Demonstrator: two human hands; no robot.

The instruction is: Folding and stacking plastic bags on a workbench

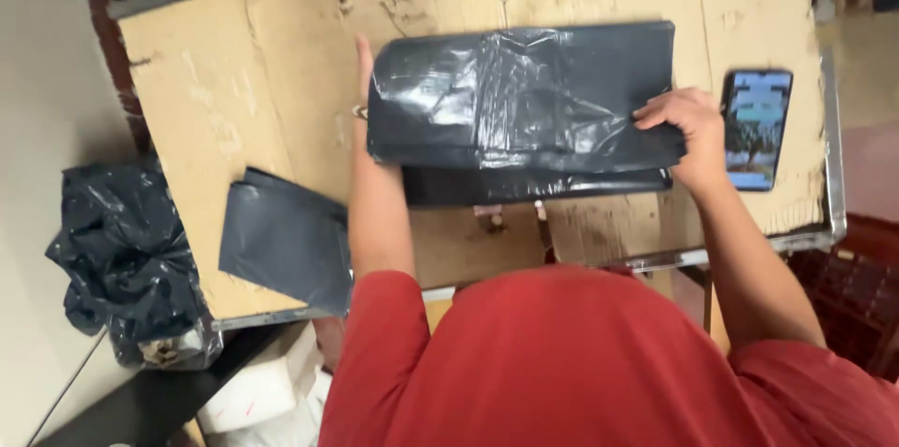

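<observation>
A small black bag (pixel 286 239) lies near the bench (pixel 234 110) edge. Farther up, both hands press flat on the folded black bag (pixel 520 101): left hand (pixel 362 82) at one end, right hand (pixel 688 119) at the other. A phone (pixel 757 129) lies beside it.

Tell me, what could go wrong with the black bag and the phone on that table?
The right hand presses the folded black plastic bag right beside the phone, so a sideways sweep might knock the phone toward the table's metal edge. The other folded bag already overhangs the front edge and could slip off.
</observation>
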